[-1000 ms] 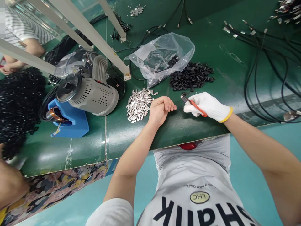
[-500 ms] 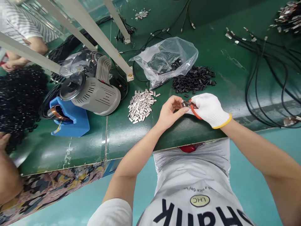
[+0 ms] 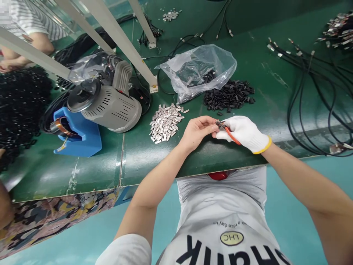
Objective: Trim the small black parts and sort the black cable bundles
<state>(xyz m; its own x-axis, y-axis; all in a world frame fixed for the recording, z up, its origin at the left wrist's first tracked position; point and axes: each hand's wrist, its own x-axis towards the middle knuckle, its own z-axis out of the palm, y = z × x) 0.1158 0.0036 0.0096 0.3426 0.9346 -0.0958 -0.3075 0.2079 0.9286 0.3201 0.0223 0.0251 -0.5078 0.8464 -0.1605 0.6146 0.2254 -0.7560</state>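
My right hand point(image 3: 245, 133), in a white knitted glove with a yellow cuff, is closed around small pliers point(image 3: 232, 136) with orange-red handles. The dark metal jaws point left and meet the fingertips of my bare left hand point(image 3: 198, 132). That hand is in a pinch at the jaws; whatever its fingers hold is too small and covered to name. Beyond my hands lies a heap of small black plastic pieces point(image 3: 234, 94), partly inside a clear plastic bag point(image 3: 176, 68). To the left is a pile of small silver metal connector shells point(image 3: 164, 124).
A grey machine point(image 3: 114, 110) and a blue tape dispenser point(image 3: 88, 141) stand at left, near white metal posts point(image 3: 121, 48). Black cables point(image 3: 300, 84) lie at right. Another person's arms point(image 3: 38, 44) are at upper left, beside a black heap point(image 3: 22, 110).
Both hands have come slightly nearer the table's front edge, and the pliers have turned a little. My left fingers have closed in more around the jaws. The view has shifted slightly.
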